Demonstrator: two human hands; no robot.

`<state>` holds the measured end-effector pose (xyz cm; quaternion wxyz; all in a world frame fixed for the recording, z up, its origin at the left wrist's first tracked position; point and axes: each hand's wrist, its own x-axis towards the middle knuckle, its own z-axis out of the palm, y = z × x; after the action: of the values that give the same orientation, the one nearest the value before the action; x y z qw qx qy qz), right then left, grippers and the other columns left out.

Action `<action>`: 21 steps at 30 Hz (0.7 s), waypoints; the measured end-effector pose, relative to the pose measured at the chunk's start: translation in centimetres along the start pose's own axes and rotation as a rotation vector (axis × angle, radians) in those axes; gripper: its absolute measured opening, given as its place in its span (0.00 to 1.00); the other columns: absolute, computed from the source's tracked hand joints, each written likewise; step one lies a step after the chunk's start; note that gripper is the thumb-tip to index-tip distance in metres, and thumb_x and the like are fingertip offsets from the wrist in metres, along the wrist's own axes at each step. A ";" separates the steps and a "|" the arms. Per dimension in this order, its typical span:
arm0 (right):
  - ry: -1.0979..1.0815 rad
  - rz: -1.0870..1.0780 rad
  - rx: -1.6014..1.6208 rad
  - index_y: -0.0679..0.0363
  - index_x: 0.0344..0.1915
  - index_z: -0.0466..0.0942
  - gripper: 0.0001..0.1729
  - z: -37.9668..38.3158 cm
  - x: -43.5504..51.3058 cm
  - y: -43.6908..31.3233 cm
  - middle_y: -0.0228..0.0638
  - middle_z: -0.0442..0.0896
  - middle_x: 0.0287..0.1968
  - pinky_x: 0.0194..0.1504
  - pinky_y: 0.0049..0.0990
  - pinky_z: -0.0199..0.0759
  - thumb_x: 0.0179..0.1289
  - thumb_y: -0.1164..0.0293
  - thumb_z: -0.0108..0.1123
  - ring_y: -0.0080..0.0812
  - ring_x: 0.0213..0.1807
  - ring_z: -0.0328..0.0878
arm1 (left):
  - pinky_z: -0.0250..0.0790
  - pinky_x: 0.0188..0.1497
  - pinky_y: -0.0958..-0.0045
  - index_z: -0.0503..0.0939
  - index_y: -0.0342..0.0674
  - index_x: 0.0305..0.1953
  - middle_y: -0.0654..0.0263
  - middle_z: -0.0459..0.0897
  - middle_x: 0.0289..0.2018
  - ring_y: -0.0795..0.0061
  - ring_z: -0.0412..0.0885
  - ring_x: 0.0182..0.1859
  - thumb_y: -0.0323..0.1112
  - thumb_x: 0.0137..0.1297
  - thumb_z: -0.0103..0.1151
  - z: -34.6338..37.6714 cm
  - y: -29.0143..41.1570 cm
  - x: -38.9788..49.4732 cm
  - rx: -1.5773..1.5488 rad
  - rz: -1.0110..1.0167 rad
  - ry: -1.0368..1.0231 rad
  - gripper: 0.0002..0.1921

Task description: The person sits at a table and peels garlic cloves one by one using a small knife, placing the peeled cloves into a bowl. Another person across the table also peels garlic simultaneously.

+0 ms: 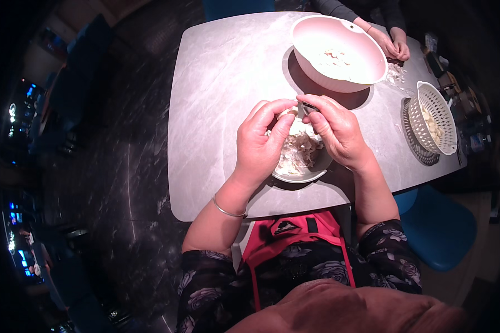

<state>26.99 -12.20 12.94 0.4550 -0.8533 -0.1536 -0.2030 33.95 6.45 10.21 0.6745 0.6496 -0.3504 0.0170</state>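
My left hand (260, 141) pinches a pale garlic clove (291, 111) between thumb and fingers, partly hidden by the fingertips. In my right hand (337, 129) is a small knife (308, 108), its short blade close to the clove and most of its handle covered by my fingers. Both hands are held over a bowl (295, 181) near the table's front edge. Papery garlic skins (296, 156) lie in that bowl, with some whiter pieces at its far side.
A large pale basin (306, 68) with small bits inside stands beyond my hands. On the right, a colander (421, 125) holds peeled cloves (432, 127). Another person's hands (393, 48) are above loose skins (396, 75) at the far table edge. A blue chair (441, 233) stands at right.
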 end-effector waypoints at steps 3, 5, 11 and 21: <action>0.027 -0.052 -0.029 0.69 0.62 0.75 0.18 0.1 -0.1 0.2 0.49 0.82 0.47 0.48 0.35 0.78 0.76 0.76 0.58 0.45 0.45 0.84 | 0.72 0.43 0.83 0.84 0.35 0.56 0.68 0.82 0.43 0.85 0.78 0.40 0.28 0.80 0.57 0.0 0.4 0.1 0.037 0.007 -0.008 0.10; 0.033 -0.076 -0.035 0.69 0.62 0.76 0.18 0.1 0.0 0.3 0.48 0.82 0.46 0.47 0.36 0.78 0.76 0.76 0.58 0.44 0.44 0.84 | 0.72 0.44 0.82 0.83 0.34 0.57 0.69 0.81 0.43 0.85 0.77 0.40 0.29 0.81 0.56 0.2 0.7 0.0 -0.042 -0.100 -0.026 0.11; 0.046 0.030 0.034 0.67 0.62 0.77 0.17 0.2 0.0 0.4 0.45 0.82 0.43 0.45 0.34 0.78 0.77 0.76 0.58 0.42 0.43 0.84 | 0.73 0.44 0.82 0.77 0.34 0.59 0.69 0.81 0.44 0.86 0.77 0.39 0.30 0.83 0.53 0.7 0.5 0.0 -0.218 -0.184 0.004 0.11; 0.025 -0.105 -0.010 0.68 0.62 0.78 0.16 0.5 -0.2 1.5 0.38 0.82 0.41 0.37 0.25 0.74 0.80 0.75 0.55 0.26 0.34 0.79 | 0.76 0.47 0.79 0.78 0.35 0.57 0.68 0.81 0.44 0.84 0.79 0.42 0.23 0.80 0.54 0.7 -0.4 -0.4 -0.041 -0.050 0.034 0.09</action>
<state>27.62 -12.57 11.50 0.4413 -0.8437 -0.1916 -0.2381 33.51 5.91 9.58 0.6938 0.6437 -0.3230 0.0040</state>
